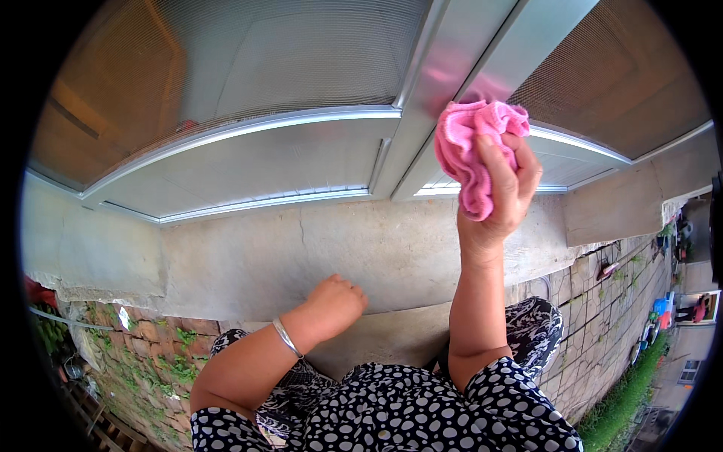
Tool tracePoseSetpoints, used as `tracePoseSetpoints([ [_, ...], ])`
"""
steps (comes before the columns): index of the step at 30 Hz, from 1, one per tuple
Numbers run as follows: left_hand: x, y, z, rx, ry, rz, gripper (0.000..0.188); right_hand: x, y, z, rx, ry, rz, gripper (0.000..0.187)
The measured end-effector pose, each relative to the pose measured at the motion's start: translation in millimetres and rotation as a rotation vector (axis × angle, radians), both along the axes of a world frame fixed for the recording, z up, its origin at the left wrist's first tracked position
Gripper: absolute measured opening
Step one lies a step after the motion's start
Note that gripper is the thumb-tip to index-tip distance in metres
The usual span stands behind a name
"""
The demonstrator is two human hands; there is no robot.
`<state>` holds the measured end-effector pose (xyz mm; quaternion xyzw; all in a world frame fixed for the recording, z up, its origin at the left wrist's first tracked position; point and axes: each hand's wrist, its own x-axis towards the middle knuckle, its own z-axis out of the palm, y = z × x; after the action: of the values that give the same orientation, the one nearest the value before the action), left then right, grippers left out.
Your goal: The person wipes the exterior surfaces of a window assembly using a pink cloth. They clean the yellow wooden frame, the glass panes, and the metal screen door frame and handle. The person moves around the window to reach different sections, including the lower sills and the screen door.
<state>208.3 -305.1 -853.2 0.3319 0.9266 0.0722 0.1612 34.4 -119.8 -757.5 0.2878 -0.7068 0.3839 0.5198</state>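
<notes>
A crumpled pink cloth (463,143) is bunched in my right hand (512,184), with the thumb and fingers wrapped round it. That hand is raised in front of the metal door frame (437,83), where two screened door panels meet. The cloth seems to lie against the frame, and a pink reflection shows on the metal just above it. My left hand (335,305) is curled into a loose fist over the concrete step, with nothing visible in it. A silver bangle (286,337) circles the left wrist.
Mesh screens (301,53) fill the upper door panels, above solid metal lower panels (263,169). A cracked concrete sill (361,233) runs below the doors. Weedy brick paving (151,354) lies to the left, and more paving (587,316) with a grass strip (629,399) to the right.
</notes>
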Motion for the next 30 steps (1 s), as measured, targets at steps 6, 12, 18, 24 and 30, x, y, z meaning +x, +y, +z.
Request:
tracePoseSetpoints([
  [6,-7.6,8.1,-3.1,0.018,-0.018,-0.032,0.008,4.6,-7.0,-67.3,0.233,-0.201,0.006,0.044],
  [12,-6.4,8.9,-5.3,0.018,-0.013,-0.044,0.01,8.3,-2.6,-107.0,0.23,-0.332,0.062,0.039],
  [18,-3.5,9.7,-2.0,0.002,-0.017,-0.032,0.012,16.2,-3.0,-146.4,0.234,-0.497,0.093,0.034],
  [24,-2.5,10.7,-0.1,-0.012,-0.038,-0.005,0.014,21.3,-7.6,-167.7,0.116,-0.663,0.151,0.036],
  [30,-2.8,13.1,-2.9,-0.04,-0.011,-0.02,0.015,23.7,-6.8,-180.3,0.045,-0.733,0.182,0.036],
])
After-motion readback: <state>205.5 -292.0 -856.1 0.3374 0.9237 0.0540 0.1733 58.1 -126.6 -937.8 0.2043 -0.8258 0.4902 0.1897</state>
